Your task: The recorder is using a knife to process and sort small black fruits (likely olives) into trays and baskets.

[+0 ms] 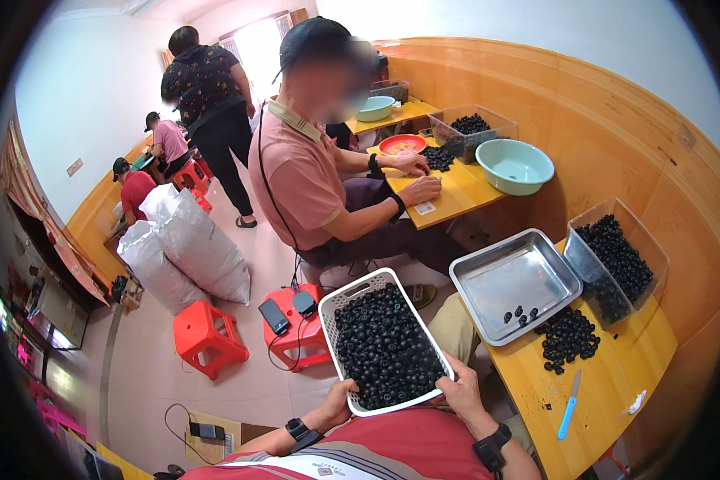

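White basket (352,298) of small black round pieces sits on my lap, gripped by both hands: left hand (338,400) curled on near-left corner, right hand (461,386) clamped on near-right rim, beside steel tray (488,272).

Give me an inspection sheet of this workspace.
Surface: yellow table, at right.
Job's things: white basket full of black rings, held over the lap.
Clutter: steel tray, clear bin, loose ring pile, blue knife.
Grippers: left hand and right hand grip the basket's near rim.
Cables: cords by the phone on a red stool.
Surroundings: seated coworker, white sacks, others behind.
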`<control>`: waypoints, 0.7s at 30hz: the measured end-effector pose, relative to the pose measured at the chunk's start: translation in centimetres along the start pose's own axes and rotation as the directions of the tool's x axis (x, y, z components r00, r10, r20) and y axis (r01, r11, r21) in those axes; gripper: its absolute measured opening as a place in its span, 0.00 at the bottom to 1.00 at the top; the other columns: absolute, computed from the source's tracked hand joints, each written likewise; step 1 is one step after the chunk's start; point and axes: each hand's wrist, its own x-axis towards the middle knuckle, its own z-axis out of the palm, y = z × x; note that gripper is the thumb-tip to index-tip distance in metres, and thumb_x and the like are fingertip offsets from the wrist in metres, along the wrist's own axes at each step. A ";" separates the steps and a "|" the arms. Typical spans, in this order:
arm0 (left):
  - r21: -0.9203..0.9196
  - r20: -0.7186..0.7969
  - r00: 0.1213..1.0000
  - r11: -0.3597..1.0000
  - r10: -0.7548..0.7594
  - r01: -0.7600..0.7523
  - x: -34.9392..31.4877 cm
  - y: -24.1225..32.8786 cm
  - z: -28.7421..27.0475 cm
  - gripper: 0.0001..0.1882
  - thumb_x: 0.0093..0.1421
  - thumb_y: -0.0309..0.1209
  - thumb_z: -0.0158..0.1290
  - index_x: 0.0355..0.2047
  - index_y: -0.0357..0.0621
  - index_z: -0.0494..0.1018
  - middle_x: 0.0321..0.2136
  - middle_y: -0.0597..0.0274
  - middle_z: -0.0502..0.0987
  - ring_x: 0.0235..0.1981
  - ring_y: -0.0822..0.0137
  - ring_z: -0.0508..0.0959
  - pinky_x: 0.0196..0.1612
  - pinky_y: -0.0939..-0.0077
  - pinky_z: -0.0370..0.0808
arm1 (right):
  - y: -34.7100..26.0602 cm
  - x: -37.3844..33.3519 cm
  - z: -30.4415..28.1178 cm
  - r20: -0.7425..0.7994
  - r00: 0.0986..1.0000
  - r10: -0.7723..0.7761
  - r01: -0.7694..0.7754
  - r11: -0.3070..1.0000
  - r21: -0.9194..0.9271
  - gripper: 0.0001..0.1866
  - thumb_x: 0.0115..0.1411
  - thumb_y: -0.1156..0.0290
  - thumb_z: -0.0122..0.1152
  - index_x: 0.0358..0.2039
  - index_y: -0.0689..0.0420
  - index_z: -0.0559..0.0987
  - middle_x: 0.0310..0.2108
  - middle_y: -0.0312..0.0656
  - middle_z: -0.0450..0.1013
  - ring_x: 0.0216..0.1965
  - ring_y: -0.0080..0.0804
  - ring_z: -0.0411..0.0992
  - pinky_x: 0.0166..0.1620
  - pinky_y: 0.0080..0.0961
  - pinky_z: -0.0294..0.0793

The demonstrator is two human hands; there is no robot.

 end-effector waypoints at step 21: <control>-0.015 -0.129 0.987 0.995 0.093 -0.095 -2.1 -0.7 1.6 0.20 0.49 0.25 0.47 0.44 0.34 0.69 0.35 0.54 0.78 0.32 0.58 0.82 0.38 0.62 0.85 | -0.5 0.2 -1.3 0.098 0.995 0.004 -0.005 1.000 0.009 0.34 0.51 0.79 0.52 0.63 0.61 0.73 0.35 0.35 0.78 0.25 0.18 0.73 0.28 0.19 0.78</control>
